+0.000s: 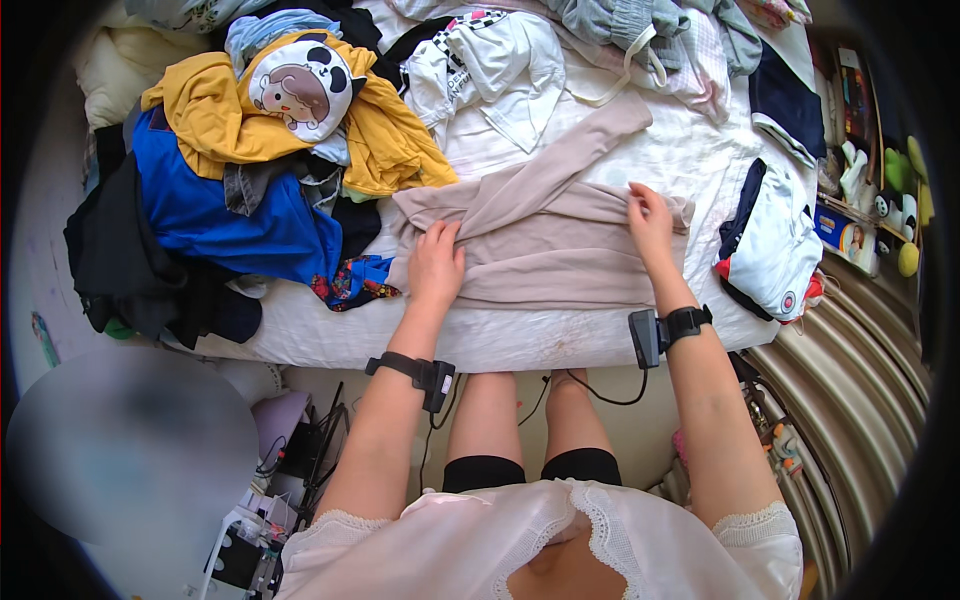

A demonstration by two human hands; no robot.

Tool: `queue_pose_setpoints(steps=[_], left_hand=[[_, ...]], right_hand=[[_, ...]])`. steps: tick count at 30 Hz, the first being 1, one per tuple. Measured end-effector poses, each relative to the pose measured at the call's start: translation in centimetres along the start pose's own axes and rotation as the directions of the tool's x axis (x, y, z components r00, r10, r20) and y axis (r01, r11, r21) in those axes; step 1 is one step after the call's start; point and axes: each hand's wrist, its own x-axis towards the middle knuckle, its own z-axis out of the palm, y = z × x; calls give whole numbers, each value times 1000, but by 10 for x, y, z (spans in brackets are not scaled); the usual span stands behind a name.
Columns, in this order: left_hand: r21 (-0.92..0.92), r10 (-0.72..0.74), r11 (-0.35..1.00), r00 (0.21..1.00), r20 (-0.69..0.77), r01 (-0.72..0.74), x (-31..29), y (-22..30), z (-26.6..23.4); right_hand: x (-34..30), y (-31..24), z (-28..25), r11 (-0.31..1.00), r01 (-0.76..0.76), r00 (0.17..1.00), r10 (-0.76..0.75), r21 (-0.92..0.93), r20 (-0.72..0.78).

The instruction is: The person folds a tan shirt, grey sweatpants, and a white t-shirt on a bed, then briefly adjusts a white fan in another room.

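Observation:
A taupe long-sleeved top (560, 262) lies spread sideways on the bed, with one sleeve slanting up and away to the right across it. My left hand (437, 265) rests on its left part, fingers stretched over the fabric. Over the right end of the top is my right hand (652, 228), its fingers loosely bent and the thumb a little apart from them. No fabric shows gripped in that hand. Both wrists wear black straps with small devices and cables.
Left of the top is a heap of clothes, with a yellow printed shirt (400, 140) and a blue garment (225, 215). A white T-shirt (510, 75) lies beyond. Folded clothes (775, 245) are stacked at right, near a shelf (850, 210) and a curtain (850, 370).

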Motion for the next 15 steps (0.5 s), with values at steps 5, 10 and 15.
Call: queue_pose_setpoints(steps=[5, 10, 15], left_hand=[[46, 70, 996, 998, 2, -70, -1, 4, 1], [87, 145, 986, 989, -25, -143, 7, -10, 1], [111, 178, 977, 982, 61, -184, 2, -32, -5]], right_hand=[[24, -53, 59, 647, -438, 846, 531, 624, 44], [38, -61, 54, 529, -584, 807, 464, 616, 366], [19, -56, 39, 273, -449, 856, 406, 851, 321]])
